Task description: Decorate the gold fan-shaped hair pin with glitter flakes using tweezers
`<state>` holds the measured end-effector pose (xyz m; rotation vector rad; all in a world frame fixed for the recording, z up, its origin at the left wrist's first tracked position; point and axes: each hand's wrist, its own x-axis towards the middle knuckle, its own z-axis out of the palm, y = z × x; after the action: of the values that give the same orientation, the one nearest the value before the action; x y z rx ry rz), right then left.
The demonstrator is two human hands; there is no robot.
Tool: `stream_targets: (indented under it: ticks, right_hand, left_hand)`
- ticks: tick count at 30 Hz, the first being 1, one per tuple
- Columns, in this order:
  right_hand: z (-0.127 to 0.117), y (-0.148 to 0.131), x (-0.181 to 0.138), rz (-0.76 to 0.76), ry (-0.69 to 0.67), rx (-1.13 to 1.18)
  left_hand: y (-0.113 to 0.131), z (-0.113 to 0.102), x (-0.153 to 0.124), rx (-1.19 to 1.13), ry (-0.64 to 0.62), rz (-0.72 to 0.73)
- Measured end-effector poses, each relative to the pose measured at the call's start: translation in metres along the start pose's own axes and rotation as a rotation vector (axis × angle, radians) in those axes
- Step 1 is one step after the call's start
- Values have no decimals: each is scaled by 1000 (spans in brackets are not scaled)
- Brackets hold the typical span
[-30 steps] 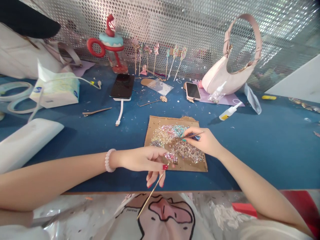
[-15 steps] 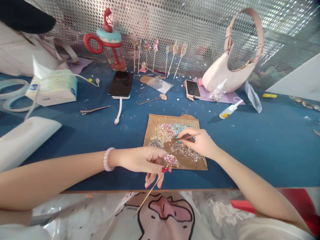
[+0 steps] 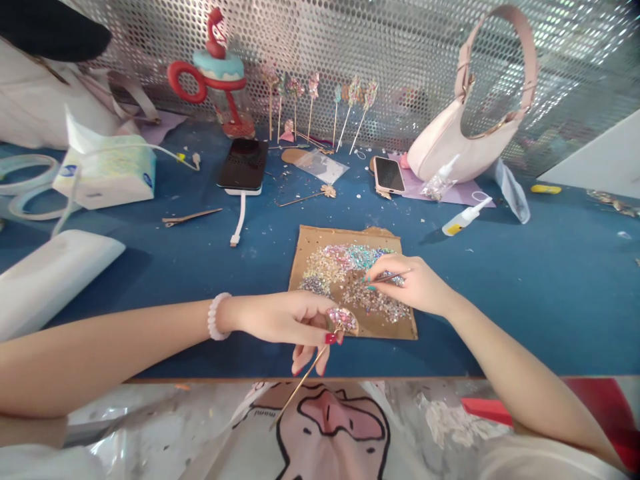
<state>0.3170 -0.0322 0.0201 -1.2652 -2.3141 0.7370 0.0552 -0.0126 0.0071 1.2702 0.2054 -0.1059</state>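
Observation:
A brown cardboard sheet lies on the blue table, covered with piles of small sparkly beads. My left hand is closed on a thin gold stick whose bead-covered head rests at the cardboard's near edge. My right hand pinches a slim picking tool, its tip down among the beads. A pearl bracelet circles my left wrist.
At the back stand several finished decorated sticks against a perforated metal wall, a red figurine, two phones, a pink handbag, a glue bottle, a tissue pack and tape rolls.
My right hand has shifted slightly right and nearer over the beads with the tool. My left hand and the stick have barely moved.

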Motion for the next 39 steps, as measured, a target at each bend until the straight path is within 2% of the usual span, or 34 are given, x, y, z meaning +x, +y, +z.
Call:
stream_targets:
  ticks: [16, 24, 39]
  right_hand:
    - [-19, 4, -4, 26, -108, -24]
    - [-14, 7, -3, 75, -3, -6]
    - [-10, 6, 0, 84, -55, 5]
  left_hand:
    - [-1, -2, 0, -68, -13, -12]
    - [2, -1, 1, -41, -22, -11]
    - [1, -2, 1, -34, -25, 15]
